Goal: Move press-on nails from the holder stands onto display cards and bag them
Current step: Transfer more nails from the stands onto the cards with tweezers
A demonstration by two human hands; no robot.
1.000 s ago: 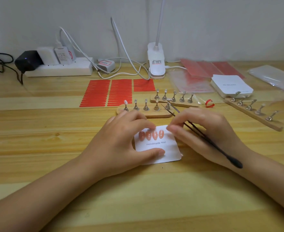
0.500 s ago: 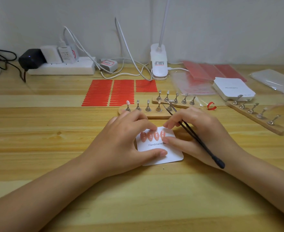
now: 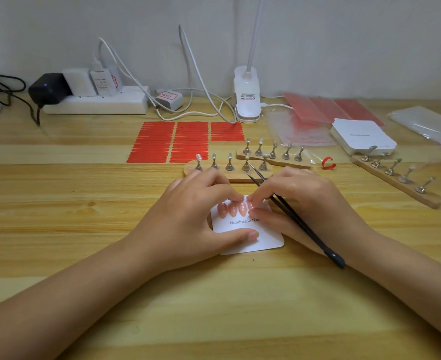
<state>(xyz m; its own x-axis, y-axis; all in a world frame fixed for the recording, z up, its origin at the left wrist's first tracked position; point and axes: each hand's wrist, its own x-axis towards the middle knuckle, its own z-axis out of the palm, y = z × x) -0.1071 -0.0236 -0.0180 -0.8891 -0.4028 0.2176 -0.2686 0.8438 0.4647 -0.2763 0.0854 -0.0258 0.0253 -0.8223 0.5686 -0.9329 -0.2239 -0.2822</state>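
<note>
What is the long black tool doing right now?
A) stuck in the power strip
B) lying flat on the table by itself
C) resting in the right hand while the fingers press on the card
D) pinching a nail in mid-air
C: the black tweezers lie across the right hand, whose fingertips press at the nails on the white card.

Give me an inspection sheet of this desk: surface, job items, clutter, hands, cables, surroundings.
Surface: wooden desk, light planks.
Job's things: display card with pink nails; three holder stands; card stack; clear bags.
Clutter: red adhesive strips; red curl.
Hands: left hand presses the card; right hand holds black tweezers and fingers the nails.
Cables: power strip with adapters; white cables.
Surroundings: clip lamp; pale wall.
</note>
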